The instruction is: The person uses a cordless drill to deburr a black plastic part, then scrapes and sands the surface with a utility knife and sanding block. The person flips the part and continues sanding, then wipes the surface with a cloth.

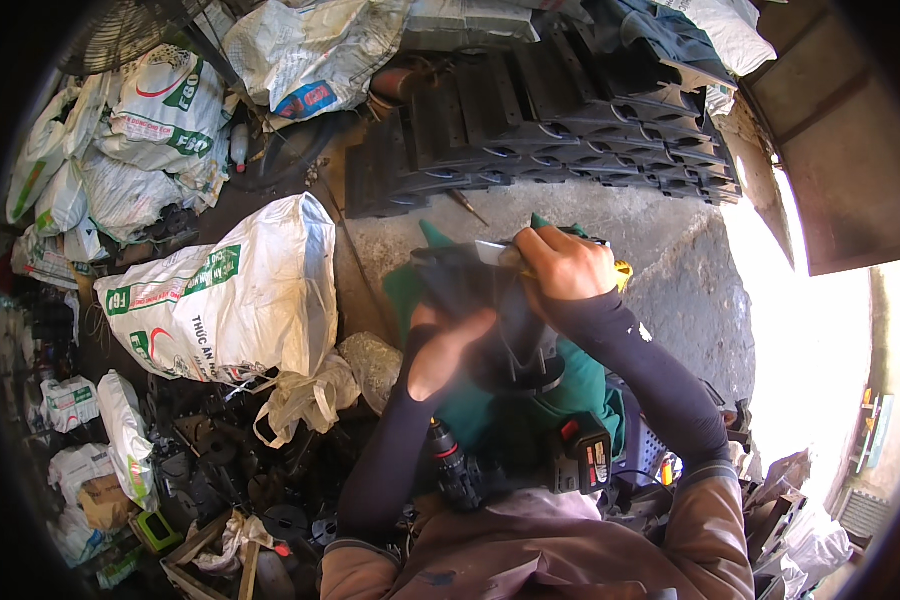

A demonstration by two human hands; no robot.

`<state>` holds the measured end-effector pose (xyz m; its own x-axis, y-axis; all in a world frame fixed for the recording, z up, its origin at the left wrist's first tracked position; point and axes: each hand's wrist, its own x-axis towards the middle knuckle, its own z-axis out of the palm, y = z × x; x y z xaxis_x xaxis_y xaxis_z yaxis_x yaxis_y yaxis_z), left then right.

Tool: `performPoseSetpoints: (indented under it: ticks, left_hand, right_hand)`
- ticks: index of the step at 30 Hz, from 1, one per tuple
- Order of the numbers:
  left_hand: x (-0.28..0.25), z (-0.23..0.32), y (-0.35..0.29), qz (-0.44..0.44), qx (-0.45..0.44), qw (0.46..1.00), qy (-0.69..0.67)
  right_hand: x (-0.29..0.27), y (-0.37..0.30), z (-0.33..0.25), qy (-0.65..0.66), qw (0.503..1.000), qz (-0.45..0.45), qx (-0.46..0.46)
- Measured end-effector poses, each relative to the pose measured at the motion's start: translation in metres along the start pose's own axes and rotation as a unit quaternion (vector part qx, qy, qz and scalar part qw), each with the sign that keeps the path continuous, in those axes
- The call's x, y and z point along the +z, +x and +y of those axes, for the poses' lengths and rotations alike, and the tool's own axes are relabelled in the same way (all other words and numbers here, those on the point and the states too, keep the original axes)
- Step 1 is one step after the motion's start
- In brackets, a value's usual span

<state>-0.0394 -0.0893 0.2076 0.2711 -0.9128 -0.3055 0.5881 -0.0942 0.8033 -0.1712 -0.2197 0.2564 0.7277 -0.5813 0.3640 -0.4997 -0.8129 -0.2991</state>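
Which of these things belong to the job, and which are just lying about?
Likely part of the job:
dark, angular metal-looking piece at the left hand and right hand
black-and-red power drill at the lap
stacked black metal-looking parts

Apparently just lying about:
white woven sack with green print
crumpled cream plastic bag

Large white sack [280, 315], 9 o'clock: bearing green panels [210, 275] with pale lettering, plus dark print [208, 343]. Second white sack [140, 135], 10 o'clock: showing green blocks [187, 143] with pale characters. Crumpled sack [315, 50], 11 o'clock: displaying blue-and-red label [306, 99]. Black battery [582, 452], 5 o'clock: carrying small pale markings [598, 462].
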Motion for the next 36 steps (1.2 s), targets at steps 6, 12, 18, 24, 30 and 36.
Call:
performPoseSetpoints:
  ticks: [6, 12, 18, 24, 30, 36]
  left_hand:
    - [-0.001, -0.004, -0.001, 0.01, 0.02, 1.0, -0.004]
    - [0.007, -0.008, -0.009, 0.042, 0.069, 0.996, -0.04]
    - [0.01, -0.002, -0.027, 0.044, 0.173, 0.981, 0.078]
    - [0.015, 0.006, -0.026, 0.023, 0.318, 0.892, 0.32]
    - [0.004, 0.038, -0.019, -0.056, 0.541, 0.599, 0.588]
    - [-0.019, 0.029, -0.024, -0.116, 0.533, 0.533, 0.647]
  right_hand:
    - [0.003, 0.0, -0.002, 0.005, 0.999, 0.035, -0.014]
    - [-0.013, -0.008, -0.01, 0.085, 0.992, 0.082, 0.033]
    - [-0.045, -0.029, 0.024, 0.343, 0.876, 0.171, 0.293]
    - [-0.053, -0.047, 0.056, 0.458, 0.797, 0.128, 0.372]
    - [-0.063, -0.06, 0.069, 0.443, 0.827, 0.035, 0.344]
    - [-0.062, -0.065, 0.061, 0.401, 0.865, -0.118, 0.278]
